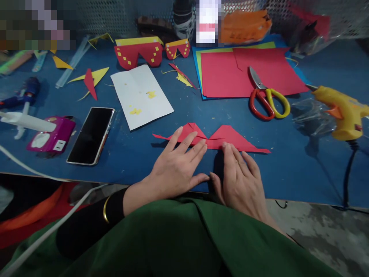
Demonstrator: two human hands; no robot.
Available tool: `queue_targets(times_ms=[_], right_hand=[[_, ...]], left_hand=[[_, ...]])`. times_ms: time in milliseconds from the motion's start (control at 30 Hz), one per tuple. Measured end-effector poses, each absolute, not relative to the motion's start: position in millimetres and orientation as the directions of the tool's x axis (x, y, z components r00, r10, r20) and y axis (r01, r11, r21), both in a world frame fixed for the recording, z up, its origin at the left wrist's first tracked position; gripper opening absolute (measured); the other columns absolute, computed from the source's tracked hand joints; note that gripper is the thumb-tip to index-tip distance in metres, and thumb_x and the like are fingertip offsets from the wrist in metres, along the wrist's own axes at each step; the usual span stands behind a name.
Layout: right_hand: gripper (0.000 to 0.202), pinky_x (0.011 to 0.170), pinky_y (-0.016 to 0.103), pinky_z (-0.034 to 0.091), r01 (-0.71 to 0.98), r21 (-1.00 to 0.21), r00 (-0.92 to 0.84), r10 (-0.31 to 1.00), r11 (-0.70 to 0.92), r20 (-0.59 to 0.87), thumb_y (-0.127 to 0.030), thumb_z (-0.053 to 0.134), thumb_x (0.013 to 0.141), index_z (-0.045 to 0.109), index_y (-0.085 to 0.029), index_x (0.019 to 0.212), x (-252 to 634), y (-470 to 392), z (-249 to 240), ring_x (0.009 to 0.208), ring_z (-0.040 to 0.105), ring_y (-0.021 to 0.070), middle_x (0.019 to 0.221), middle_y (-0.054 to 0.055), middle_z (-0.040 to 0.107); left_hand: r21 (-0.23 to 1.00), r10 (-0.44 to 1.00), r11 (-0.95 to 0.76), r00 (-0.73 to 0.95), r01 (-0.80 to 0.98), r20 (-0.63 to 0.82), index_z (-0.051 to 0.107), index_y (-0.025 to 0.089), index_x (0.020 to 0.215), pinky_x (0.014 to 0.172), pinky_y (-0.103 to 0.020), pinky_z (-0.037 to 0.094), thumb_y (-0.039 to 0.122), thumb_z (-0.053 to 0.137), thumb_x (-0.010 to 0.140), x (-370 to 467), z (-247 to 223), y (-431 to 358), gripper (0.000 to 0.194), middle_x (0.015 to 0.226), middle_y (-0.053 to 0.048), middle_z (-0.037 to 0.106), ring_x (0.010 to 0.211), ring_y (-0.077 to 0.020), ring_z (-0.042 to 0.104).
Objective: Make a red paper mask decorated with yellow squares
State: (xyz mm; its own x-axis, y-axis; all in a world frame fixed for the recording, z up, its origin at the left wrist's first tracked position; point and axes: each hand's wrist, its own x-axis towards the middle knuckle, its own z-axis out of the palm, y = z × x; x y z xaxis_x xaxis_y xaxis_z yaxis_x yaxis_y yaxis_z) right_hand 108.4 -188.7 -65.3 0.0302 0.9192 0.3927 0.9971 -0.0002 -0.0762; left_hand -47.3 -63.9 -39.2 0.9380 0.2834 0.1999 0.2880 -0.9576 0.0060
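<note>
A folded red paper piece [230,138] with two peaked halves and pointed ends lies flat on the blue table [288,169] near its front edge. My left hand [175,167] rests palm down, fingers spread, with the fingertips pressing on the left half of the red paper. My right hand [240,179] lies palm down beside it, its fingertips touching the lower edge of the paper near the middle. The two thumbs almost meet. Neither hand grips anything.
Red and yellow scissors [266,100] lie on a stack of coloured sheets [227,73]. A yellow glue gun [343,111] sits at right, its cable over the edge. A phone [91,134], a white sheet [141,96], a purple box [53,138] and finished red-yellow paper shapes [138,52] lie left and behind.
</note>
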Motion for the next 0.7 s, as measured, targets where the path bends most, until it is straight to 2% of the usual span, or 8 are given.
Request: queue_targets(times_ms=[100, 167, 267, 333, 400, 467, 700], right_hand=[[0.068, 0.108, 0.045, 0.045, 0.986, -0.108, -0.074, 0.910, 0.129, 0.408, -0.021, 0.044, 0.097, 0.020, 0.003, 0.156, 102, -178, -66, 0.133, 0.056, 0.0300, 0.140, 0.025, 0.059], [0.069, 0.104, 0.044, 0.049, 0.981, -0.126, -0.088, 0.916, 0.148, 0.392, -0.021, 0.043, 0.098, 0.017, 0.003, 0.156, 99, -174, -67, 0.131, 0.058, 0.0293, 0.138, 0.025, 0.061], [0.069, 0.101, 0.043, 0.050, 0.982, -0.149, -0.062, 0.939, 0.119, 0.338, -0.026, 0.040, 0.100, 0.013, 0.001, 0.158, 98, -173, -66, 0.131, 0.058, 0.0295, 0.140, 0.024, 0.059], [0.068, 0.101, 0.042, 0.049, 0.983, -0.146, -0.065, 0.950, 0.114, 0.307, -0.026, 0.040, 0.100, 0.015, 0.001, 0.157, 98, -174, -64, 0.131, 0.058, 0.0290, 0.141, 0.024, 0.060], [0.067, 0.100, 0.041, 0.049, 0.986, -0.121, -0.075, 0.952, 0.115, 0.297, -0.027, 0.040, 0.100, 0.020, 0.003, 0.156, 98, -175, -63, 0.130, 0.059, 0.0290, 0.140, 0.024, 0.060], [0.065, 0.098, 0.041, 0.049, 0.988, -0.091, -0.089, 0.948, 0.121, 0.304, -0.028, 0.040, 0.100, 0.025, 0.005, 0.153, 98, -175, -62, 0.128, 0.060, 0.0296, 0.140, 0.025, 0.060], [0.064, 0.096, 0.041, 0.048, 0.984, -0.036, -0.153, 0.926, 0.176, 0.344, -0.029, 0.041, 0.100, 0.030, 0.008, 0.150, 101, -174, -63, 0.126, 0.061, 0.0309, 0.138, 0.025, 0.061]], left_hand=[[0.074, 0.286, -0.958, 0.944, 0.278, 0.166, 0.056, 0.005, 0.140, 0.123, -0.063, 0.021, 0.044, 0.050, 0.099, -49, -38, -61, 0.057, 0.145, -0.013, 0.059, 0.137, -0.0369, 0.048], [0.166, 0.306, -0.945, 0.942, 0.283, 0.140, 0.056, 0.007, 0.140, 0.123, -0.062, 0.021, 0.041, 0.053, 0.097, -51, -36, -58, 0.055, 0.146, -0.013, 0.059, 0.135, -0.0347, 0.050], [0.307, 0.418, -0.881, 0.897, 0.361, 0.146, 0.059, 0.013, 0.136, 0.123, -0.056, 0.024, 0.034, 0.057, 0.097, -54, -34, -52, 0.045, 0.137, -0.010, 0.066, 0.131, -0.0277, 0.056], [0.353, 0.527, -0.824, 0.828, 0.444, 0.190, 0.066, 0.017, 0.122, 0.122, -0.054, 0.027, 0.028, 0.057, 0.097, -53, -33, -49, 0.029, 0.125, -0.007, 0.073, 0.123, -0.0242, 0.061], [0.374, 0.611, -0.774, 0.758, 0.510, 0.231, 0.071, 0.020, 0.103, 0.120, -0.053, 0.028, 0.025, 0.057, 0.097, -50, -33, -47, 0.016, 0.112, -0.004, 0.077, 0.113, -0.0221, 0.066], [0.385, 0.654, -0.744, 0.713, 0.547, 0.252, 0.071, 0.021, 0.089, 0.120, -0.053, 0.028, 0.027, 0.057, 0.098, -46, -35, -45, 0.017, 0.102, -0.001, 0.078, 0.104, -0.0206, 0.067], [0.387, 0.696, -0.708, 0.676, 0.590, 0.241, 0.070, 0.020, 0.077, 0.117, -0.055, 0.030, 0.025, 0.057, 0.096, -38, -36, -43, 0.023, 0.098, -0.002, 0.075, 0.099, -0.0211, 0.064]])
